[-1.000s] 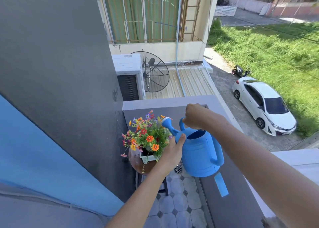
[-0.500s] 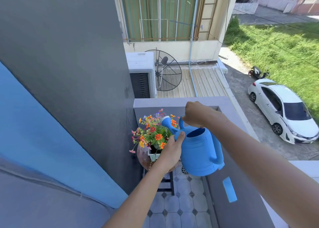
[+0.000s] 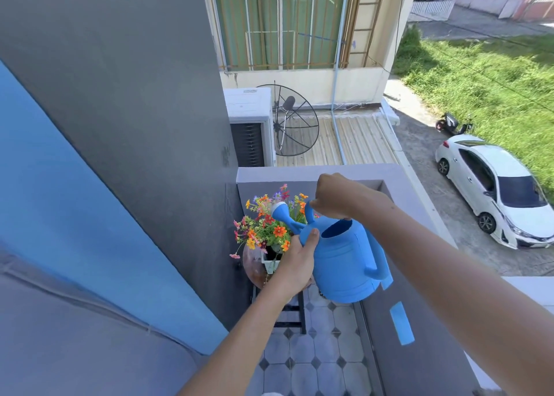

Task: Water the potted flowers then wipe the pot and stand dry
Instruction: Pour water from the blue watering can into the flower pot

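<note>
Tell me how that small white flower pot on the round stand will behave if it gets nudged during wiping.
The white pot looks small under a wide, tall spray of flowers, so it is probably top-heavy and may tip. It likely weighs little and could slide on the round stand. The left hand is near enough to steady it.
</note>
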`<state>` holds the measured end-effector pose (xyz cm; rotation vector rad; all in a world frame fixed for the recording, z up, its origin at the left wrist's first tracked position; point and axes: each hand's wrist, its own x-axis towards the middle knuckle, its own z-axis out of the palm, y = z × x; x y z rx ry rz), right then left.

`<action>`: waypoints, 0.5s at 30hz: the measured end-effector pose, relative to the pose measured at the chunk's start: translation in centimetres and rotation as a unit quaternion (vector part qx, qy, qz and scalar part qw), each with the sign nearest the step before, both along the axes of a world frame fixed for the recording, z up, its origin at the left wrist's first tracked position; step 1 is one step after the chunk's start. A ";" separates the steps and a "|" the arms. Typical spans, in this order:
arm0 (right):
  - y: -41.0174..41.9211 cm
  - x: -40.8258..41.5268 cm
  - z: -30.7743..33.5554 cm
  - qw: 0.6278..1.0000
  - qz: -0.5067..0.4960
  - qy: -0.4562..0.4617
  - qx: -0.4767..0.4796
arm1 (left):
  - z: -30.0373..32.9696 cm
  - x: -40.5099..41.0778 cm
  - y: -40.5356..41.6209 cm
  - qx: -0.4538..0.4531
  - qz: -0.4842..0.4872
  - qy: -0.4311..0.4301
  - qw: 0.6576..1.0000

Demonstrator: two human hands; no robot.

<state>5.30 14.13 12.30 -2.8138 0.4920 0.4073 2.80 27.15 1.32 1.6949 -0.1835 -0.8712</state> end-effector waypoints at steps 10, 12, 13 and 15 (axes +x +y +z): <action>1.5 -1.1 -0.6 0.999 0.012 0.022 -0.020 | 0.1 -1.7 2.1 0.025 -0.003 -0.002 1.000; 1.4 -1.5 -0.7 1.000 -0.002 0.009 -0.007 | 0.5 -2.1 2.1 0.029 -0.004 -0.005 1.000; 1.4 -1.8 -0.6 1.000 -0.011 0.003 0.000 | 0.3 -2.1 2.1 0.029 -0.007 -0.007 1.000; 1.3 -2.4 -0.4 1.000 -0.024 -0.001 0.001 | 0.3 -2.4 1.8 0.026 -0.017 -0.007 0.999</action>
